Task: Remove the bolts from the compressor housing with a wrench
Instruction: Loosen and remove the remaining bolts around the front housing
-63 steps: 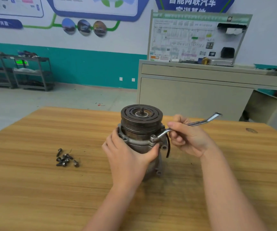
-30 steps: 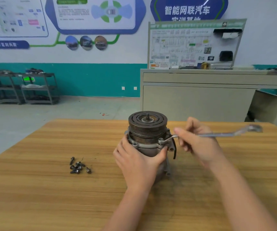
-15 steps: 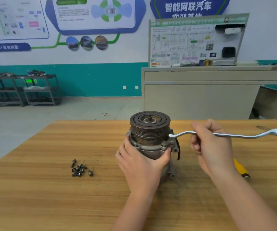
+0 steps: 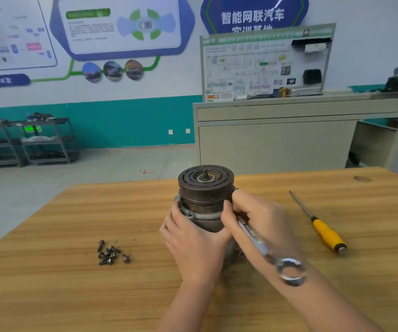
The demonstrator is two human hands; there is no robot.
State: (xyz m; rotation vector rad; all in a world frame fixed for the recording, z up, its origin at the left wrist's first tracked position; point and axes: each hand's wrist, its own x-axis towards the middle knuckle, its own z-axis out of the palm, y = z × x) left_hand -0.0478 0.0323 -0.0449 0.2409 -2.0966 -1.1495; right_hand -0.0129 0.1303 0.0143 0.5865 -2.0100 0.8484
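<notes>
The table [image 4: 73, 295] bore everything; the compressor [image 4: 205, 195] stood upright at its middle, pulley end up, likely so the flange bolts could be reached from the side; the left hand [image 4: 193, 240] wrapped its near side, fingers curled round the housing, seemingly to steady it against turning; the right hand [image 4: 260, 219] sat against its right flank, fingers curled round the wrench [image 4: 262, 245], whose free ring end pointed near and right over the forearm; the working end was hidden behind the fingers, so I could not tell whether it sat on a bolt; a screwdriver [image 4: 325, 233] lay apart at right; loose bolts [image 4: 110, 254] were heaped at left, well clear; no containers were there.
</notes>
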